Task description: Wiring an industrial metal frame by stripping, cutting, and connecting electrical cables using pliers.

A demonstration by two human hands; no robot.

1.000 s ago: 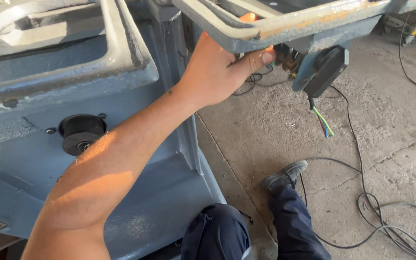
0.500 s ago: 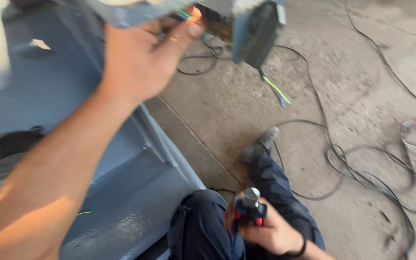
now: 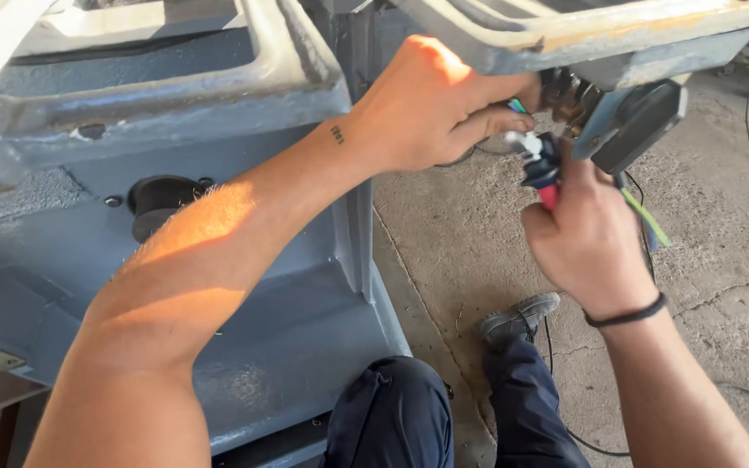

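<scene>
Up under the worn, yellow-flaked metal frame [image 3: 582,30], seen from the head camera, the left hand [image 3: 431,104] reaches across with its grip narrow, fingertips pinched on the coloured wire ends [image 3: 517,107] just beside a cluster of brassy terminals [image 3: 565,91]. The right hand [image 3: 587,238] comes up from below, its grip closed around a small tool with a red handle and a blue-black collar [image 3: 541,169]; the pale tip points up toward the same wires. The tool is short and stubby, mostly buried in the fist, so its kind is hard to tell. A black box-shaped housing [image 3: 643,121] hangs tilted off the frame just right of the tool, and a green-yellow wire [image 3: 648,221] trails down from it behind the right hand. What the terminals fasten to is hidden by the fingers. Below lie the grey-blue machine body [image 3: 288,329], dark trousers, a shoe [image 3: 517,316] and cracked concrete floor [image 3: 721,286].
</scene>
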